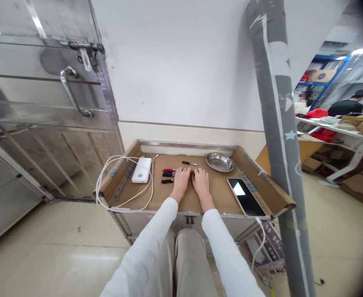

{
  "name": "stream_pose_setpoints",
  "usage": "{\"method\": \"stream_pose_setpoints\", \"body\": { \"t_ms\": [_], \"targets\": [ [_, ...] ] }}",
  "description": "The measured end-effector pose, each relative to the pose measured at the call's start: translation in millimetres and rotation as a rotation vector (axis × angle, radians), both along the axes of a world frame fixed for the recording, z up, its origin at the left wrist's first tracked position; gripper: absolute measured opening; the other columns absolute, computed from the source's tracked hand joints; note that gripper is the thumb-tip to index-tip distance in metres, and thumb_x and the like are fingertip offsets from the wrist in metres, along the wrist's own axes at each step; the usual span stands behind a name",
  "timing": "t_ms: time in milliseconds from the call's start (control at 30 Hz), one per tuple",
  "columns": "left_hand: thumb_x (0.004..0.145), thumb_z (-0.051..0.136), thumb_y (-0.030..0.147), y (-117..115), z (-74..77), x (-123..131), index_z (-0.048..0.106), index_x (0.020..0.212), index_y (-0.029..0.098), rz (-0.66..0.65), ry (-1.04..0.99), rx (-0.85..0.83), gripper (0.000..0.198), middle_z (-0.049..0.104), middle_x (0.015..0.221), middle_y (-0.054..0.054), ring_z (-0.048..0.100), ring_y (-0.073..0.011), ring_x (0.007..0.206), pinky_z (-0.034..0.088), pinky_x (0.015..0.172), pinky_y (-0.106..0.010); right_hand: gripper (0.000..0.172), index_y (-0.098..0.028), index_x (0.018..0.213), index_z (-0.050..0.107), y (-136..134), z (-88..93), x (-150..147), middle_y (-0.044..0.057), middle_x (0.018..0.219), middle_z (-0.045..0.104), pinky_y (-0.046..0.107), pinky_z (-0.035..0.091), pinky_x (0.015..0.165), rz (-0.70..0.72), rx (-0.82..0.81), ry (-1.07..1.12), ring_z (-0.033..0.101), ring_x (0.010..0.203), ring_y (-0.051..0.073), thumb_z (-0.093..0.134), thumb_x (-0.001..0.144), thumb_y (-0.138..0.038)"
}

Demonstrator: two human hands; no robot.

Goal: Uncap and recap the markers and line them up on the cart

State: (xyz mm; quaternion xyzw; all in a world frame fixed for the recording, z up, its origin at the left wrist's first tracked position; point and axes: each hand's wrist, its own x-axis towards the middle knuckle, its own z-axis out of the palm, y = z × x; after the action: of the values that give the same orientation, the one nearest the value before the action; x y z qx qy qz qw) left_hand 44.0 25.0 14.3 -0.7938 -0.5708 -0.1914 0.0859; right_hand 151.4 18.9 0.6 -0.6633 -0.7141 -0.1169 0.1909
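Cardboard-lined worktop (220, 187) against a pale wall; raised cardboard flaps at both sides. White power bank (142, 170) at the left, its white cable (98, 181) looping over the left edge and back across the cardboard. Shallow metal bowl (220, 162) at back right; phone (246, 197) lying face up nearer the front right corner. Tall grey patterned roll (280, 123) leans just beside the right end, blocking part of the room behind. Metal door (20, 95) to the left; two people at a table in the right background. Count: one power bank, one bowl, one phone, one roll; at least four slim pen-like pieces lying out. One black-and-silver piece (189, 163) lies alone beyond the hands; a red piece (168, 170), a black piece (168, 174) close against it and another black piece (167, 181) nearer the front lie left of the hands. Left hand (182, 178) and right hand (201, 180) rest low at mid-worktop, fingers bent, side by side, tips near each other at a small dark reddish item (193, 172), mostly hidden. Cannot tell whether either hand pinches it or only touches it.
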Motion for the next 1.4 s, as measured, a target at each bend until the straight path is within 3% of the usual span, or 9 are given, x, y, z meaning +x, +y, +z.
{"method": "stream_pose_setpoints", "body": {
  "t_ms": [300, 500, 667, 800, 967, 1133, 1233, 1400],
  "targets": [
    [0.089, 0.039, 0.008, 0.9, -6.5, -3.6, 0.053, 0.104, 0.016, -0.098, -0.177, -0.086, 0.022, 0.064, 0.1, -0.009, 0.058, -0.0179, 0.096, 0.044, 0.087, -0.03, 0.029, -0.018, 0.106, 0.061, 0.5, -1.8, 2.6, 0.01, 0.103, 0.06, 0.032, 0.033, 0.082, 0.012, -0.025, 0.042, 0.051, 0.096, 0.022, 0.037, 0.092, -0.015],
    [0.086, 0.03, -0.001, 0.5, -7.4, -2.0, 0.048, 0.108, 0.016, -0.077, -0.222, -0.131, 0.034, 0.056, 0.112, -0.01, 0.061, -0.0149, 0.094, 0.048, 0.08, -0.026, 0.028, -0.022, 0.105, 0.064, 0.4, 3.3, 2.9, 0.009, 0.102, 0.062, 0.032, 0.033, 0.08, 0.007, -0.063, 0.109, 0.051, 0.095, 0.022, 0.039, 0.093, -0.022],
    [0.086, 0.031, -0.001, 4.6, -12.5, 1.2, 0.047, 0.111, 0.013, -0.078, -0.205, -0.078, 0.033, 0.055, 0.113, -0.012, 0.061, -0.015, 0.098, 0.048, 0.082, -0.023, 0.026, -0.022, 0.102, 0.064, -0.5, 3.0, 1.5, 0.009, 0.102, 0.061, 0.032, 0.033, 0.081, -0.007, -0.079, 0.111, 0.051, 0.095, 0.022, 0.04, 0.093, -0.024],
    [0.086, 0.033, 0.0, 9.7, -12.6, 6.7, 0.046, 0.118, 0.01, -0.078, -0.115, 0.013, 0.036, 0.057, 0.112, -0.014, 0.061, -0.0174, 0.098, 0.048, 0.086, -0.028, 0.026, -0.02, 0.099, 0.065, -3.0, 2.3, 1.4, 0.012, 0.102, 0.06, 0.033, 0.033, 0.078, -0.124, -0.019, 0.129, 0.051, 0.094, 0.023, 0.04, 0.093, -0.025],
    [0.087, 0.032, 0.006, 28.3, -9.0, 19.6, 0.045, 0.129, 0.006, -0.084, -0.005, 0.12, 0.043, 0.05, 0.13, -0.021, 0.045, -0.0236, 0.126, 0.033, 0.106, -0.041, 0.027, -0.019, 0.099, 0.064, -5.2, 1.5, 5.6, 0.012, 0.096, 0.064, 0.032, 0.032, 0.075, -0.22, 0.08, 0.255, 0.053, 0.087, 0.022, 0.038, 0.093, -0.025],
    [0.088, 0.033, 0.008, 40.4, -5.6, 25.6, 0.051, 0.124, 0.004, -0.14, 0.146, 0.092, 0.04, 0.055, 0.123, -0.02, 0.045, -0.0248, 0.124, 0.023, 0.11, -0.04, 0.031, -0.018, 0.097, 0.064, -7.4, 1.0, 8.7, 0.009, 0.09, 0.069, 0.03, 0.03, 0.073, -0.202, 0.163, 0.345, 0.054, 0.08, 0.02, 0.034, 0.095, -0.027],
    [0.09, 0.03, 0.007, 32.3, -9.4, 21.5, 0.057, 0.113, 0.007, -0.181, 0.141, 0.099, 0.035, 0.061, 0.106, -0.016, 0.054, -0.0227, 0.109, 0.027, 0.107, -0.04, 0.032, -0.019, 0.098, 0.064, -9.8, 1.8, 9.3, 0.008, 0.093, 0.07, 0.03, 0.031, 0.075, -0.169, 0.191, 0.402, 0.054, 0.08, 0.02, 0.034, 0.095, -0.03],
    [0.093, 0.036, 0.017, 3.0, -18.2, 7.7, 0.053, 0.112, 0.013, -0.278, 0.075, 0.08, 0.025, 0.058, 0.104, -0.01, 0.053, -0.0201, 0.102, 0.036, 0.096, -0.035, 0.033, -0.02, 0.097, 0.064, -14.3, 2.1, 11.2, 0.005, 0.095, 0.07, 0.027, 0.034, 0.076, -0.052, 0.202, 0.55, 0.054, 0.08, 0.019, 0.034, 0.094, -0.031]
  ]
}}
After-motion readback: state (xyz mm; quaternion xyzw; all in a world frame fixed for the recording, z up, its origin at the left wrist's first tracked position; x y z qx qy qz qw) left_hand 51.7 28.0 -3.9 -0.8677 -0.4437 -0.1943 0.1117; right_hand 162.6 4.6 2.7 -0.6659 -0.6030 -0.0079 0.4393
